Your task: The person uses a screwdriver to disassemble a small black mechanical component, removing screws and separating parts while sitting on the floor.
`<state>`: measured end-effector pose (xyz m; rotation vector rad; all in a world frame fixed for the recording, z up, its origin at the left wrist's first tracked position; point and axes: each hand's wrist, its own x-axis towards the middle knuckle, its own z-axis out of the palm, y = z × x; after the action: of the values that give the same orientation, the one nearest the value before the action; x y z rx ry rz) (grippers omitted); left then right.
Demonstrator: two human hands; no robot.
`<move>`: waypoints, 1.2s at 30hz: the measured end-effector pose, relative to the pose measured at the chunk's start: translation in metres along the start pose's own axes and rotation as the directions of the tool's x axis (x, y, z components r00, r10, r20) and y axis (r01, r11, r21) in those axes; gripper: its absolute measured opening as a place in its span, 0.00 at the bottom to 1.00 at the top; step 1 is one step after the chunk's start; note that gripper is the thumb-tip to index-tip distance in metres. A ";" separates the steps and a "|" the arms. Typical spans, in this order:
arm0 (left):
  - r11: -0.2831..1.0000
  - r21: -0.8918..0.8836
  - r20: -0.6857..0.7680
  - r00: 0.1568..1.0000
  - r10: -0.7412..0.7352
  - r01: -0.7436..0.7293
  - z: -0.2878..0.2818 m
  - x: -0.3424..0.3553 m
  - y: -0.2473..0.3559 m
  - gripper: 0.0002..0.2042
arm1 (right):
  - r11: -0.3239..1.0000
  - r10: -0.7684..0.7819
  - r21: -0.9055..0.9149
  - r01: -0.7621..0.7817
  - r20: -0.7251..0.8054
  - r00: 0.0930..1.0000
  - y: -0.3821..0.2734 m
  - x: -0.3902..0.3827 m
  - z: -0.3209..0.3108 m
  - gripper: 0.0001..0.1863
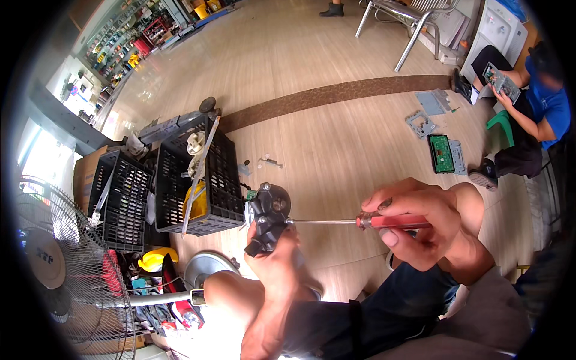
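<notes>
My left hand (pixel 277 264) is closed round a black mechanical part (pixel 270 215) with a rounded housing and several screws, and holds it up above the floor. The part's exact kind cannot be made out. In my right hand (pixel 435 219) is a screwdriver (pixel 367 221) with a red handle and a long thin shaft. It points left, nearly level, and its tip meets the right side of the black part. My right fingers are wrapped round the handle and hide much of it.
Black plastic crates (pixel 225 180) with loose parts stand at the left, behind a floor fan (pixel 45 258). A green circuit board (pixel 441 153) and metal plates (pixel 433 102) lie on the right. A seated co-worker (pixel 549 111) there holds a grey unit (pixel 503 83). A metal chair (pixel 414 18) stands beyond.
</notes>
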<state>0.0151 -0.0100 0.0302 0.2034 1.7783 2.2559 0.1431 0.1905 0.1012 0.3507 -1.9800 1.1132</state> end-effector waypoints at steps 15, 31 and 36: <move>1.000 0.019 0.008 1.000 0.013 -0.013 -0.002 -0.002 0.001 0.15 | 0.985 0.162 0.059 -0.162 0.001 0.987 -0.003 0.003 -0.001 0.11; 1.000 -0.017 0.006 1.000 -0.002 0.002 0.007 -0.001 0.004 0.15 | 0.997 0.065 -0.046 -0.067 -0.053 0.996 0.000 -0.011 0.001 0.23; 1.000 0.006 0.019 1.000 0.002 -0.002 0.006 -0.002 0.005 0.15 | 0.995 -0.046 -0.098 0.037 -0.098 0.994 -0.001 -0.004 0.003 0.22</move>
<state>0.0181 -0.0064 0.0361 0.2269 1.7768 2.2424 0.1446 0.1866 0.0985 0.2788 -1.9216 0.9868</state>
